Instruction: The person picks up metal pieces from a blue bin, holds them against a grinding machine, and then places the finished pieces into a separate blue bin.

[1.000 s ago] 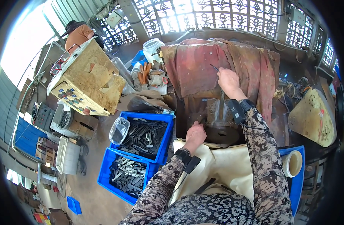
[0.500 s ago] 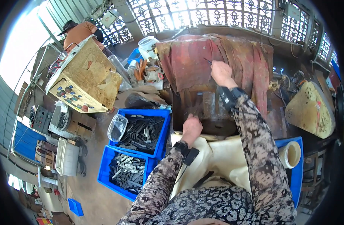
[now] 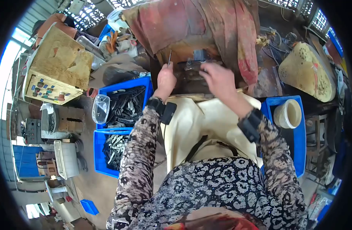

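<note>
My left hand [image 3: 166,82] is closed around a thin, dark, blade-like strip [image 3: 170,57] that points up and away from me. My right hand [image 3: 220,80] hovers over the work hollow, blurred, its thumb and a finger toward the middle; whether anything lies between them I cannot make out. Ahead of both hands is the brown, wet-looking hollow [image 3: 187,82], with a small grey block [image 3: 199,55] at its back. Stained red-brown cloth [image 3: 172,25] drapes over the top and right side of it. A cream apron [image 3: 183,119] spreads from my lap to its near edge.
To my left stand two blue bins [image 3: 149,90] of thin dark and grey strips, with a clear plastic tub [image 3: 101,109] on the rim. A white bucket [image 3: 288,114] sits in a blue bin [image 3: 298,153] on my right. Beyond a stained control box [image 3: 61,57], another person [image 3: 55,27] bends over.
My view has tipped downward. My left hand has come up out of the hollow and now holds a thin strip. My right hand has drawn back from the cloth, without the strip showing.
</note>
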The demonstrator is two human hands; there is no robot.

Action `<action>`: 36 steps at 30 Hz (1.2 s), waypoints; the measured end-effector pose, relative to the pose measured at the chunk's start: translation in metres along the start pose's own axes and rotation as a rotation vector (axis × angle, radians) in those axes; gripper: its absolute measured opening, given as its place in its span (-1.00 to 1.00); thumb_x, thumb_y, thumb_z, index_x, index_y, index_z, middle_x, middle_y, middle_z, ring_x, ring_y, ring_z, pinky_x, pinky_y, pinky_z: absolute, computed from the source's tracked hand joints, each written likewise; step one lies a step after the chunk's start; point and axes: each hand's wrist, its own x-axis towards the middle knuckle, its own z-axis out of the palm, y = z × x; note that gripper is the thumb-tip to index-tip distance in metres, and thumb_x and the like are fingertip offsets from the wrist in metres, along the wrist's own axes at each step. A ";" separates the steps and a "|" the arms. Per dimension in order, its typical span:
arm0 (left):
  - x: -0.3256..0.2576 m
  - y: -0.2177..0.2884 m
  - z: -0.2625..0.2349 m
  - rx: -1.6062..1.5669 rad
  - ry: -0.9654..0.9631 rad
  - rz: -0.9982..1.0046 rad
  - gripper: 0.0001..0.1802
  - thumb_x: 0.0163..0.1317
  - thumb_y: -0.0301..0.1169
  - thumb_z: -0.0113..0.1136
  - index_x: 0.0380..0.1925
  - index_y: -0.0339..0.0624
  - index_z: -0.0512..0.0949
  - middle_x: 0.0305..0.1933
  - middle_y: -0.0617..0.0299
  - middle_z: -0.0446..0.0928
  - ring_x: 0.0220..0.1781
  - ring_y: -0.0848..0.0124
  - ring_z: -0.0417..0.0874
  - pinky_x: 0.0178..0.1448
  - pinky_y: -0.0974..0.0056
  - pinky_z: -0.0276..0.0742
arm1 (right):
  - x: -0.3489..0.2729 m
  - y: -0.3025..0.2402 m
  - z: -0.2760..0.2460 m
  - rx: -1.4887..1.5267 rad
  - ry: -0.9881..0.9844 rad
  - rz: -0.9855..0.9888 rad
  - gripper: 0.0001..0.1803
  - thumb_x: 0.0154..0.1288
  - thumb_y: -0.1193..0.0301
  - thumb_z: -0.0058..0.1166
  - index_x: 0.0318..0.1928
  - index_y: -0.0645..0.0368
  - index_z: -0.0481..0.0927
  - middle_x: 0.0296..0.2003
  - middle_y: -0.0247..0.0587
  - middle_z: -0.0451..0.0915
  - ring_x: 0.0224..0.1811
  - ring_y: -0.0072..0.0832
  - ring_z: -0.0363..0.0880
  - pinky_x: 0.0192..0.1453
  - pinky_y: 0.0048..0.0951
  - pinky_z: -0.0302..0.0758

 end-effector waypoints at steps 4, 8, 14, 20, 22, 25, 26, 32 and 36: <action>0.011 0.003 0.014 0.071 -0.083 0.130 -0.59 0.00 -0.61 0.10 -0.06 -0.31 0.54 -0.23 -0.08 0.52 -0.16 -0.02 0.61 -0.12 0.07 0.57 | -0.074 -0.022 -0.016 0.011 -0.115 0.034 -0.79 0.06 0.54 0.15 -0.23 0.09 0.57 -0.46 -0.17 0.53 -0.43 -0.16 0.57 -0.39 -0.25 0.51; 0.009 -0.007 0.032 0.148 -0.354 0.348 -0.74 0.05 -0.53 0.10 -0.23 -0.26 0.62 -0.29 -0.07 0.58 -0.17 0.00 0.63 -0.10 0.06 0.58 | -0.115 -0.025 -0.022 0.097 -0.234 0.064 -0.76 0.02 0.56 0.16 -0.23 0.08 0.58 -0.48 -0.19 0.51 -0.47 -0.18 0.56 -0.44 -0.26 0.50; 0.011 -0.009 0.059 0.211 -0.521 0.340 -0.84 0.10 -0.41 0.09 -0.48 -0.20 0.65 -0.36 -0.07 0.62 -0.20 0.03 0.65 -0.05 0.05 0.57 | -0.127 -0.018 -0.018 0.084 -0.317 0.043 -0.76 0.12 0.42 0.16 -0.15 0.05 0.56 -0.51 -0.18 0.49 -0.50 -0.33 0.56 -0.43 -0.33 0.47; 0.007 -0.008 0.052 0.260 -0.625 0.326 -0.81 0.14 -0.39 0.08 -0.49 -0.20 0.64 -0.34 -0.05 0.63 -0.22 0.04 0.66 -0.05 0.05 0.57 | -0.094 0.005 -0.011 0.587 -0.325 0.767 -0.79 0.36 0.29 0.09 -0.19 0.19 0.58 -0.57 -0.33 0.54 -0.47 -0.59 0.54 -0.39 -0.50 0.43; 0.009 0.007 0.031 0.143 -0.559 0.055 -0.80 0.16 -0.38 0.07 -0.49 -0.18 0.64 -0.35 -0.04 0.64 -0.23 0.05 0.67 -0.08 0.06 0.58 | -0.075 0.020 -0.017 0.812 -0.266 0.992 -0.79 0.36 0.31 0.09 -0.14 0.20 0.55 -0.50 -0.32 0.57 -0.38 -0.54 0.58 -0.31 -0.48 0.47; 0.011 0.047 -0.018 -0.033 -0.470 -0.104 -0.80 0.18 -0.36 0.06 -0.49 -0.18 0.63 -0.37 -0.03 0.63 -0.25 0.06 0.67 -0.13 0.07 0.59 | -0.054 0.039 -0.009 1.198 -0.071 1.242 -0.76 0.35 0.37 0.08 -0.05 0.21 0.49 -0.36 -0.25 0.61 -0.24 -0.44 0.63 -0.17 -0.42 0.53; 0.011 0.061 -0.035 -0.149 -0.412 -0.140 -0.79 0.19 -0.36 0.06 -0.48 -0.18 0.63 -0.39 -0.02 0.63 -0.27 0.07 0.67 -0.16 0.06 0.59 | -0.047 0.044 -0.001 1.356 0.048 1.253 -0.73 0.35 0.42 0.08 0.00 0.21 0.45 -0.30 -0.19 0.61 -0.18 -0.39 0.64 -0.12 -0.39 0.55; -0.017 0.102 -0.047 0.079 -0.167 0.140 -0.79 0.22 -0.35 0.05 -0.46 -0.21 0.60 -0.44 0.01 0.61 -0.32 0.11 0.67 -0.28 0.09 0.58 | -0.004 0.012 0.061 1.653 0.367 1.109 -0.70 0.34 0.52 0.05 0.06 0.23 0.40 -0.17 -0.12 0.58 -0.15 -0.34 0.62 -0.04 -0.33 0.57; -0.029 0.114 -0.050 0.134 -0.220 0.169 -0.79 0.21 -0.49 0.02 -0.22 -0.24 0.61 -0.39 -0.01 0.59 -0.36 0.18 0.68 -0.31 0.15 0.59 | -0.010 0.016 0.063 1.649 0.393 1.065 -0.71 0.37 0.50 0.02 0.07 0.23 0.40 -0.19 -0.13 0.58 -0.18 -0.36 0.59 -0.04 -0.34 0.55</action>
